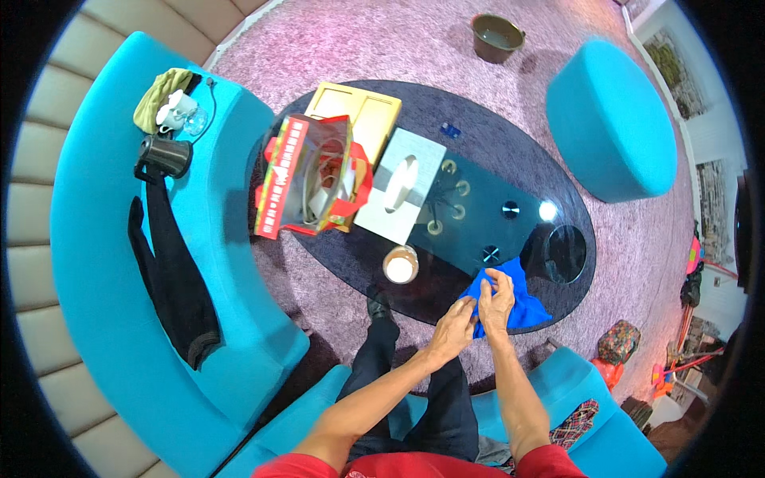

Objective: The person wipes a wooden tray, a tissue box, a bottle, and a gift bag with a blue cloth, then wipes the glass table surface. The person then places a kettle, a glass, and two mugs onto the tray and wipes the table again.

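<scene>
My left hand (pixel 458 327) and my right hand (pixel 496 302) are close together at the near edge of an oval glass table (pixel 346 263). Under and between them lies a bright blue cloth (pixel 526 306), spread over the table edge. The right hand's fingers are bent over the cloth; the left hand's fingertips are at its left side. Whether either hand grips the cloth cannot be told. Left of the hands stands a glass candle holder with a white candle (pixel 400 265). Beyond it lies a grey and white tissue box (pixel 401 185).
A red paper gift bag (pixel 282 179) and a yellow tray (pixel 355 113) occupy the table's left end. Turquoise sofa sections (pixel 239 334) curve along the left and near side, holding a kettle (pixel 165 156), cups (pixel 176 111) and black clothing (pixel 179 287). A turquoise pouf (pixel 612 122) and a bucket (pixel 496 38) stand beyond.
</scene>
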{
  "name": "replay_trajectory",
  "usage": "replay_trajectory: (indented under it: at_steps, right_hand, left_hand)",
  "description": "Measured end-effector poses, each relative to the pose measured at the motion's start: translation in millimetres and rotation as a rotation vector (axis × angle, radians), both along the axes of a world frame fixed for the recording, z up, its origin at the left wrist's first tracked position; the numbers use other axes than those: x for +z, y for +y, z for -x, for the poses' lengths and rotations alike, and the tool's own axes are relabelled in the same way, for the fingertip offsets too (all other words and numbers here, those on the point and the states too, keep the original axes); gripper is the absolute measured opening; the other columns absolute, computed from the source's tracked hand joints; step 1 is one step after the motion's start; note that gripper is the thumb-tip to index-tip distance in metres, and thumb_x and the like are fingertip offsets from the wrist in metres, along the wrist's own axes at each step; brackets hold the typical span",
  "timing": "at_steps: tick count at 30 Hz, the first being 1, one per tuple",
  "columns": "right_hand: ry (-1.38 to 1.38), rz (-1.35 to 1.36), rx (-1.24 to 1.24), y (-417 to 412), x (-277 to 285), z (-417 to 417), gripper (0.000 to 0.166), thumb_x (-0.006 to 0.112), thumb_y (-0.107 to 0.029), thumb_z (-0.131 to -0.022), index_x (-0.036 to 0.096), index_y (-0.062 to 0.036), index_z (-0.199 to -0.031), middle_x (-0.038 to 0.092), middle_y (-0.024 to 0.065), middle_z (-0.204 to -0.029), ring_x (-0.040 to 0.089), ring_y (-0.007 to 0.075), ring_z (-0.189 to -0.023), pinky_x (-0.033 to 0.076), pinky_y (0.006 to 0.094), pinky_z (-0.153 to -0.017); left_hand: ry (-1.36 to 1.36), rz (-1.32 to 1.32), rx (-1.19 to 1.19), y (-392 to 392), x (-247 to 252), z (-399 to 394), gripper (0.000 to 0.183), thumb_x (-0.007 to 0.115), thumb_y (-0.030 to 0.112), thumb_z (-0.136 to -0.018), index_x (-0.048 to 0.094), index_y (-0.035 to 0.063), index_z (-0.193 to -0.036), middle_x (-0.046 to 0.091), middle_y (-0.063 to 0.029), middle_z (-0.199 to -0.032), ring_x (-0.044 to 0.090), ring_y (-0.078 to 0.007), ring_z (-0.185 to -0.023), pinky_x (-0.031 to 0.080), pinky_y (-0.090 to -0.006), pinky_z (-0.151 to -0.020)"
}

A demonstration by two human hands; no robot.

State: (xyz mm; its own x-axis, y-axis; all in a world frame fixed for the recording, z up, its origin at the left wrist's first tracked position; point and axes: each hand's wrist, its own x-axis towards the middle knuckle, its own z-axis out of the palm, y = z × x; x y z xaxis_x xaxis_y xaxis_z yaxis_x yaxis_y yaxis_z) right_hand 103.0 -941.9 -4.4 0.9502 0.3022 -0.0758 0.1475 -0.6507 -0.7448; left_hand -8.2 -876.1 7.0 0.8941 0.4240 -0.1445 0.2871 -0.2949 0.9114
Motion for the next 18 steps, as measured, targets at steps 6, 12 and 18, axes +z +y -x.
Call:
replay_trajectory:
  at_steps: [6, 12, 18]
  right_hand:
    - [0.565, -0.565, 0.076, 132.0, 103.4, 18.5, 0.019, 0.06, -0.008, -0.098, 0.063, 0.0016, -0.113, 0.068, 0.0077, -0.1, 0.066, 0.0129, -0.088, 0.054, 0.0263, -0.078]
    - [0.593, -0.643, 0.148, 239.4, 154.3, 48.4, 0.034, 0.067, -0.019, -0.096, 0.059, 0.0018, -0.122, 0.064, 0.0051, -0.095, 0.059, 0.01, -0.082, 0.051, 0.0249, -0.075]
    - [0.456, -0.398, 0.098, 272.3, 166.9, 47.8, 0.048, 0.075, -0.028, -0.089, 0.058, 0.0021, -0.121, 0.068, 0.0104, -0.086, 0.066, 0.0157, -0.076, 0.053, 0.0303, -0.066]
  left_hand:
    - [-0.216, -0.047, 0.421, 92.8, 115.0, 4.4, 0.026, 0.06, 0.0, -0.089, 0.063, -0.0015, -0.115, 0.066, -0.0207, -0.11, 0.067, -0.0354, -0.099, 0.053, -0.0396, -0.086]
    - [-0.299, -0.357, 0.725, 186.4, 162.7, 28.3, 0.029, 0.063, 0.0, -0.089, 0.061, -0.0027, -0.118, 0.063, -0.0182, -0.114, 0.064, -0.031, -0.101, 0.052, -0.0386, -0.088]
    - [-0.134, -0.758, 0.755, 268.8, 192.8, 25.3, 0.05, 0.07, 0.005, -0.081, 0.056, -0.0026, -0.129, 0.056, -0.0217, -0.128, 0.052, -0.0394, -0.12, 0.039, -0.0487, -0.103]
